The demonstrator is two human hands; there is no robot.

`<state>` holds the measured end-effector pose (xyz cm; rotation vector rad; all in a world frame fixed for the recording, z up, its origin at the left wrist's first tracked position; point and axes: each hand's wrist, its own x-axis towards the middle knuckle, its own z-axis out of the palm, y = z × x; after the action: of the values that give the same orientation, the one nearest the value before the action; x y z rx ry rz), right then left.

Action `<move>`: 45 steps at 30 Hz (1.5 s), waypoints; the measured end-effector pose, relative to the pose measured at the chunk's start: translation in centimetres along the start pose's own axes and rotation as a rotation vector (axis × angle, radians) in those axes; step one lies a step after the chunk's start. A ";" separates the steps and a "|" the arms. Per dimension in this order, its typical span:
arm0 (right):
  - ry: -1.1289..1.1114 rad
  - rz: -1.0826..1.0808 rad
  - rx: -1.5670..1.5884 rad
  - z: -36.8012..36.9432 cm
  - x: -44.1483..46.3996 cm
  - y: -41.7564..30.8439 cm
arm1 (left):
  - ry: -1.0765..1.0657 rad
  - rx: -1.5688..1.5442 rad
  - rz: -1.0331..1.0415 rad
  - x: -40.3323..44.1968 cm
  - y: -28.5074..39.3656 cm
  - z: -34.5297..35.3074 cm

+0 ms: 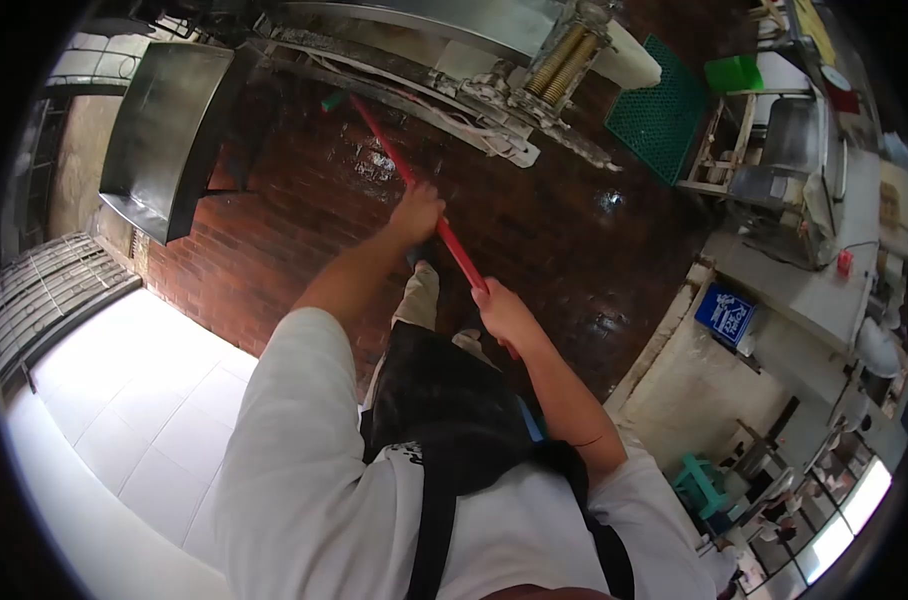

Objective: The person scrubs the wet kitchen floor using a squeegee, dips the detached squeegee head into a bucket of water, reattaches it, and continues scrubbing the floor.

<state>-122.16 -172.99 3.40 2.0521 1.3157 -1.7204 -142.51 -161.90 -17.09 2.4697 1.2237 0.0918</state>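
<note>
A long red pole (462, 254) slants from my waist out over the wet brick floor (304, 190). At its far end is a small green head (334, 100), close to the underside of the machine; whether it is a broom, brush or squeegee I cannot make out. My left hand (419, 212) wraps round the pole about midway. Closer to my body, my right hand (502, 312) grips the pole near its upper end. Below my arms hang a black apron (434, 390) and my light trousers.
A machine with ridged rollers (566, 65) and a long frame spans the top. On the left stands a metal chute (164, 130), with white tiles (164, 410) below it. A green mat (654, 110) lies at upper right, beside a cluttered counter (774, 270). A blue sign (724, 314) is on the right.
</note>
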 end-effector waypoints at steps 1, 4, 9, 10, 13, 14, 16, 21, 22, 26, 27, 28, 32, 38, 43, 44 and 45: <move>-0.026 0.024 0.049 0.2 -1.4 1.4 | 0.033 0.007 0.034 -1.2 1.6 0.2; 0.014 0.001 -0.019 -0.2 -7.1 11.2 | -0.011 -0.098 0.058 -3.6 11.6 3.8; 0.008 0.114 -0.160 -8.1 -20.0 24.7 | -0.182 -0.212 0.188 -3.0 31.7 6.9; 0.007 0.192 -0.197 -10.3 -23.1 25.3 | -0.319 -0.309 0.204 -2.3 35.4 5.2; 0.015 0.341 -0.346 -15.0 -27.7 24.0 | -0.313 -0.476 0.148 -1.3 42.8 5.9; 0.004 0.325 -0.374 -15.4 -27.4 23.5 | -0.269 -0.484 0.114 -1.1 43.6 6.3; -0.023 0.302 -0.420 -15.9 -25.0 22.2 | -0.224 -0.461 0.035 -1.9 42.3 6.1; -0.135 -0.015 -0.361 -5.0 -13.3 15.3 | 0.330 -0.399 -0.240 -12.1 25.3 9.1; -0.168 -0.119 -0.428 -1.0 -9.9 14.3 | 0.281 -0.306 -0.243 -14.8 20.8 8.0; -0.028 -0.286 -0.586 12.5 -2.2 9.6 | -0.175 0.139 -0.407 -20.9 6.9 7.8; -0.042 -0.285 -0.534 11.8 -2.7 10.5 | -0.181 0.151 -0.335 -21.2 5.6 9.0; -0.055 -0.280 -0.474 10.4 -3.9 11.9 | -0.191 0.164 -0.255 -20.9 4.8 9.4; -0.203 0.069 -0.089 1.0 -14.1 19.2 | 0.074 -0.234 0.005 -15.0 21.9 6.9; 0.045 0.272 -0.094 3.7 -22.4 26.5 | -0.225 -0.385 0.234 -12.5 35.8 6.2; 0.143 0.013 -0.032 8.3 -7.8 16.2 | -0.155 -0.142 0.126 -8.1 17.6 8.3; 0.155 -0.034 -0.022 8.9 -4.3 14.8 | -0.097 0.029 0.034 -7.3 14.5 8.0; 0.158 0.011 -0.024 8.7 -2.4 13.3 | -0.080 0.058 -0.003 -6.3 12.2 7.5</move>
<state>-119.12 -187.53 -2.70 2.2162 1.3588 -1.5576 -135.57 -175.76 -18.88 2.4953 1.2125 -0.0428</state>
